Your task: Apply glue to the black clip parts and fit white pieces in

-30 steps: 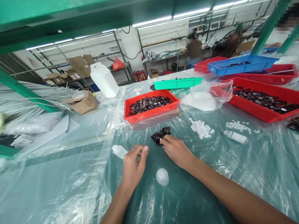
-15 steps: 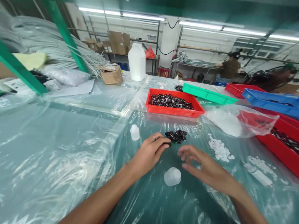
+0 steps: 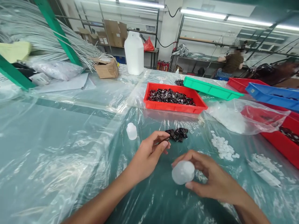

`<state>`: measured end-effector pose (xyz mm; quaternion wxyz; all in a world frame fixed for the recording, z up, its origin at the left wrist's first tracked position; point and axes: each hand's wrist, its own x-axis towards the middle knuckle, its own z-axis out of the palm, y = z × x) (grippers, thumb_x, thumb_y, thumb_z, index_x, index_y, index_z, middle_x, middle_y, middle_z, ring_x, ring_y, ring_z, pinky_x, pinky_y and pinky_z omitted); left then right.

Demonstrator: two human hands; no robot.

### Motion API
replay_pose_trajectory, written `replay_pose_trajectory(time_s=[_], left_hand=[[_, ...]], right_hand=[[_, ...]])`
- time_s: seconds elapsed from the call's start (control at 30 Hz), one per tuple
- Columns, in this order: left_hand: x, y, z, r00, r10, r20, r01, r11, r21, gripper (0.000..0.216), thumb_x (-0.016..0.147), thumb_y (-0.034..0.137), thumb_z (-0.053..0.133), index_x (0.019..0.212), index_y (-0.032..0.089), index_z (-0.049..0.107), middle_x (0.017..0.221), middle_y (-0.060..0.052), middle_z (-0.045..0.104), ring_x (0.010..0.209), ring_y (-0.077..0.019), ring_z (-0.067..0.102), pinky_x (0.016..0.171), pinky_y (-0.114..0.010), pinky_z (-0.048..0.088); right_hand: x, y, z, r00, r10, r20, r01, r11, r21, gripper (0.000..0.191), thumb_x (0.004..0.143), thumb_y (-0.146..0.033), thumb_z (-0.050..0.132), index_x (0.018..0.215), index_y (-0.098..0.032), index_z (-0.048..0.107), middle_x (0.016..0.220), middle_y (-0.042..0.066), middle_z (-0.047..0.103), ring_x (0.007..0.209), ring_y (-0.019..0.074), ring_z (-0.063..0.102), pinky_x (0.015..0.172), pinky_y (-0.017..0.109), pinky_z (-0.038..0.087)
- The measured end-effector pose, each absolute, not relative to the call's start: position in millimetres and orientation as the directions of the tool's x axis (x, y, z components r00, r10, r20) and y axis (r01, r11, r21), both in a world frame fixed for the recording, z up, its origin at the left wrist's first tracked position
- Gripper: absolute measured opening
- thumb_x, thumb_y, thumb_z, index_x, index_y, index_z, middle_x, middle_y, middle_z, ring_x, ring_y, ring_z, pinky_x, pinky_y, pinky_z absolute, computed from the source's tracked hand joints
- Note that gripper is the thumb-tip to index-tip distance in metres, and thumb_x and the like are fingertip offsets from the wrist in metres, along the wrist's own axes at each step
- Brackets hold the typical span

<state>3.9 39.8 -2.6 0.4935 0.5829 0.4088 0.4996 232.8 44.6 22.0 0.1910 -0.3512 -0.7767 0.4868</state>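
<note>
My left hand (image 3: 148, 154) pinches a small dark piece (image 3: 164, 140), mostly hidden by the fingers, just in front of a little heap of black pieces (image 3: 178, 134). Thumb and fingers of my right hand (image 3: 207, 175) are around a small translucent plastic bottle (image 3: 183, 173), which is tilted toward me. Another small white bottle (image 3: 132, 131) stands upright on the sheeted table, left of my left hand. To the right of the heap lies a scatter of flat white discs (image 3: 223, 147).
Behind the heap sits a red tray (image 3: 175, 107) full of black pieces, with a green tray (image 3: 212, 88) beyond it. A clear bag of white parts (image 3: 230, 119) leans by another red tray (image 3: 277, 140). A white jug (image 3: 134, 54) stands at the back; a person (image 3: 233, 60) works farther off.
My right hand has closed around the translucent bottle, which has shifted slightly right and up. My left hand has turned, still pinching the dark piece. The view has shifted a little.
</note>
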Motion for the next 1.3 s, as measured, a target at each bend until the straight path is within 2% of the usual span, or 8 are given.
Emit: replay_pose_trajectory(time_s=[0.1, 0.23, 0.4, 0.73, 0.83, 1.0, 1.2, 1.3], left_hand=[[4, 37, 2, 0.164, 0.972, 0.169, 0.000, -0.171, 0.985, 0.017, 0.102, 0.027, 0.058, 0.118, 0.027, 0.064, 0.109, -0.001, 0.068, 0.099, -0.0145, 0.064, 0.091, -0.028, 0.052], [6, 33, 6, 0.175, 0.969, 0.174, 0.001, -0.176, 0.984, 0.013, 0.100, 0.023, 0.062, 0.111, 0.031, 0.066, 0.108, 0.003, 0.068, 0.102, -0.0130, 0.063, 0.092, -0.024, 0.048], [7, 30, 7, 0.184, 0.964, 0.193, -0.012, -0.194, 0.981, 0.014, 0.099, 0.022, 0.065, 0.109, 0.032, 0.067, 0.110, 0.004, 0.068, 0.102, -0.0126, 0.064, 0.093, -0.024, 0.050], [12, 25, 16, 0.180, 0.940, 0.291, -0.024, -0.291, 0.956, 0.023, 0.093, 0.009, 0.070, 0.099, 0.031, 0.068, 0.097, 0.006, 0.067, 0.091, -0.0081, 0.066, 0.083, -0.015, 0.055], [12, 25, 16, 0.193, 0.933, 0.305, 0.001, -0.311, 0.951, 0.026, 0.095, 0.008, 0.068, 0.105, 0.033, 0.067, 0.101, 0.006, 0.067, 0.095, -0.0074, 0.066, 0.084, -0.013, 0.053], [10, 25, 14, 0.228, 0.921, 0.317, 0.062, -0.338, 0.939, 0.025, 0.099, 0.009, 0.061, 0.109, 0.031, 0.065, 0.106, 0.003, 0.066, 0.099, -0.0103, 0.065, 0.085, -0.019, 0.054], [8, 24, 11, 0.224, 0.904, 0.365, 0.116, -0.396, 0.911, 0.026, 0.099, 0.007, 0.058, 0.110, 0.030, 0.065, 0.108, 0.000, 0.067, 0.104, -0.0139, 0.065, 0.086, -0.025, 0.053], [8, 23, 11, 0.232, 0.896, 0.379, 0.133, -0.415, 0.900, 0.026, 0.099, 0.007, 0.058, 0.109, 0.030, 0.065, 0.108, 0.000, 0.068, 0.102, -0.0141, 0.065, 0.085, -0.025, 0.053]], right_hand=[[243, 48, 29, -0.535, 0.831, 0.156, 0.427, 0.425, -0.798, 0.028, 0.091, -0.029, 0.068, 0.116, -0.035, 0.059, 0.106, -0.005, 0.070, 0.091, 0.0131, 0.069, 0.081, 0.025, 0.057], [251, 50, 33, -0.479, 0.814, 0.328, 0.566, 0.572, -0.593, 0.035, 0.095, -0.032, 0.070, 0.126, -0.041, 0.056, 0.117, -0.005, 0.068, 0.093, 0.0126, 0.066, 0.076, 0.024, 0.055], [254, 46, 36, -0.490, 0.789, 0.371, 0.596, 0.614, -0.517, 0.036, 0.096, -0.029, 0.068, 0.129, -0.038, 0.058, 0.120, -0.001, 0.064, 0.106, 0.0141, 0.064, 0.083, 0.026, 0.054], [261, 30, 49, -0.516, 0.729, 0.449, 0.650, 0.675, -0.348, 0.038, 0.099, -0.030, 0.062, 0.137, -0.031, 0.061, 0.125, 0.005, 0.057, 0.105, 0.0125, 0.066, 0.077, 0.016, 0.059], [263, 25, 48, -0.480, 0.734, 0.480, 0.689, 0.654, -0.311, 0.037, 0.099, -0.036, 0.060, 0.136, -0.034, 0.062, 0.126, 0.006, 0.060, 0.104, 0.0179, 0.069, 0.073, 0.021, 0.063], [258, 23, 43, -0.390, 0.720, 0.574, 0.747, 0.612, -0.260, 0.035, 0.089, -0.049, 0.071, 0.123, -0.042, 0.070, 0.108, 0.005, 0.070, 0.102, 0.0284, 0.072, 0.070, 0.033, 0.067], [258, 21, 43, -0.392, 0.703, 0.593, 0.755, 0.614, -0.229, 0.034, 0.086, -0.054, 0.072, 0.118, -0.045, 0.070, 0.104, 0.003, 0.073, 0.103, 0.0295, 0.073, 0.068, 0.034, 0.068], [263, 18, 45, -0.394, 0.701, 0.594, 0.746, 0.622, -0.239, 0.031, 0.090, -0.051, 0.067, 0.120, -0.045, 0.067, 0.108, 0.001, 0.073, 0.100, 0.0270, 0.074, 0.068, 0.032, 0.068]])
